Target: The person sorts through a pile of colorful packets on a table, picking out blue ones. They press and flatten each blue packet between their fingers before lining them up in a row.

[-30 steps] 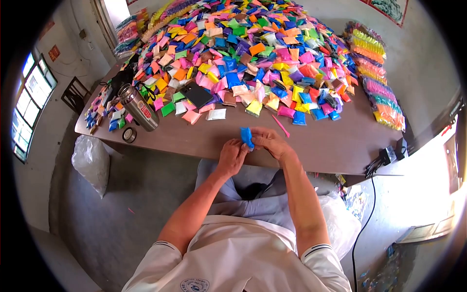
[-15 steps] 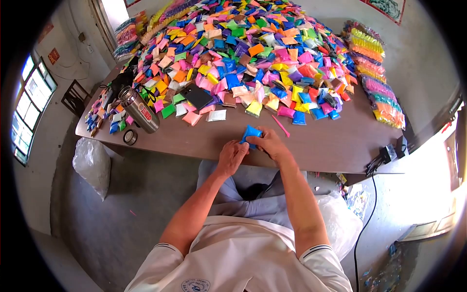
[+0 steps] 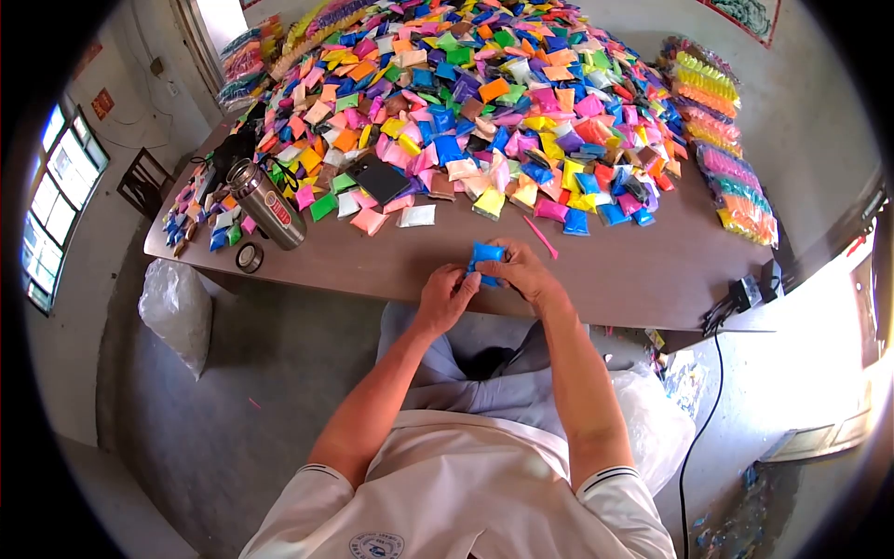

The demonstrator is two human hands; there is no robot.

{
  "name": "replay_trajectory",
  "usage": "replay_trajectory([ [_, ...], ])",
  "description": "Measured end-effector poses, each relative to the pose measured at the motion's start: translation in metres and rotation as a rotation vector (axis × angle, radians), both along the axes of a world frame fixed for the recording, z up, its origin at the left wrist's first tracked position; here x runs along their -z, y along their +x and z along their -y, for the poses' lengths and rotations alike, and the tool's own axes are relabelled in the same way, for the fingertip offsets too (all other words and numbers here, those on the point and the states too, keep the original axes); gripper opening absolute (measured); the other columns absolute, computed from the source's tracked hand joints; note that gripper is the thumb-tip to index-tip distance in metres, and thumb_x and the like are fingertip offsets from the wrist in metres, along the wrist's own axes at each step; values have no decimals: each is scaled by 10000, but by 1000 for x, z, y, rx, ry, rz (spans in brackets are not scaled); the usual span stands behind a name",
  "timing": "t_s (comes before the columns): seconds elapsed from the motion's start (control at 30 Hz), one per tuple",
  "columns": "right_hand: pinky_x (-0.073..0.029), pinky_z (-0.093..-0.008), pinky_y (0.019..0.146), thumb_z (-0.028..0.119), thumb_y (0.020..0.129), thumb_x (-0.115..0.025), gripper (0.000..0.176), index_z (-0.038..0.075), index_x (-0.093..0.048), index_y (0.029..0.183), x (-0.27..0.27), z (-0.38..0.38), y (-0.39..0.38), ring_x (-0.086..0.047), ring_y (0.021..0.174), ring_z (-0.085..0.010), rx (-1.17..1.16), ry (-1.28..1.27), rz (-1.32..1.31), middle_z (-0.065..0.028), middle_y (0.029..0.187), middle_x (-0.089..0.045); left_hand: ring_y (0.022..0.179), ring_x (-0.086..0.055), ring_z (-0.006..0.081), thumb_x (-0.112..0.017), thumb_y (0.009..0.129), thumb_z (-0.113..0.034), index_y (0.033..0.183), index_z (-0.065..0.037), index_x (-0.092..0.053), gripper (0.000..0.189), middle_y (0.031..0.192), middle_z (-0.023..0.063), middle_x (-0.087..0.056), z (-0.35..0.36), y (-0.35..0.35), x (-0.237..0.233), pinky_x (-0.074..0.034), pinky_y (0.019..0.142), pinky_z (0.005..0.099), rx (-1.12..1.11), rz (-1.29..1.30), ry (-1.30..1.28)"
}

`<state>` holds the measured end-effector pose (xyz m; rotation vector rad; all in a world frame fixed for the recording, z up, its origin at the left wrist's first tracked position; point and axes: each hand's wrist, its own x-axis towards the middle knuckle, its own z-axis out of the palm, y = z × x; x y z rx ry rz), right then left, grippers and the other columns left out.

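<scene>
A small blue packet (image 3: 487,253) is held between my two hands, just above the table's front edge. My right hand (image 3: 518,270) pinches it from the right, fingers behind it and thumb across its front. Closed at the packet's lower left corner is my left hand (image 3: 449,296), its thumb and fingers gripping there. A big heap of similar packets (image 3: 447,154) in many colours covers the back of the table. Between the heap and my hands lies a thin pink stick (image 3: 541,238).
On the brown table (image 3: 372,270) stand a steel thermos (image 3: 268,207) and its lid (image 3: 249,257); a black phone (image 3: 377,179) rests on the heap's edge. Bundled packets (image 3: 726,177) line the right side. Black adapters (image 3: 745,293) with a cable sit at the right corner. Plastic bags (image 3: 175,312) stand below.
The blue packet has turned more upright and squarer to the camera. Both hands stay on it, with only small shifts of fingers and wrists.
</scene>
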<state>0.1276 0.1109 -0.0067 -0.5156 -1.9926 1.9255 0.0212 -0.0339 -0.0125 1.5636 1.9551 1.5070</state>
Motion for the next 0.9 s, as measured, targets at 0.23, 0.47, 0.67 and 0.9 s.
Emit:
replay_trajectory([
  [0.23,-325,-200,479,245,775,-668,218,61,-601,872,-1,4,-2,-426,537,-49,-24,-138,-101,32,631,-506,708,-537,234,-459,903,-361,721,9,-575,428,746,121,-547,1,-5,8,-413,644,322,29,9,-22],
  [0.47,-307,-194,463,240,810,-635,172,71,-610,796,0,8,-3,-408,524,-39,52,-104,-113,38,609,-496,682,-531,254,-443,909,-337,678,-5,-550,417,698,121,-535,-1,-4,12,-408,626,348,-18,-52,-15],
  [0.67,-282,-193,443,254,836,-605,199,78,-601,742,7,10,-7,-389,498,-35,100,-117,-154,43,578,-479,675,-524,268,-432,913,-306,635,-15,-522,413,673,118,-525,-3,-3,13,-405,627,365,-49,-115,-13],
  [0.9,-275,-191,441,243,841,-593,193,83,-605,734,10,9,-8,-386,500,-30,87,-79,-170,45,578,-480,703,-512,326,-426,906,-303,613,-33,-506,406,637,132,-522,-3,-2,13,-393,676,424,-63,-130,-29],
])
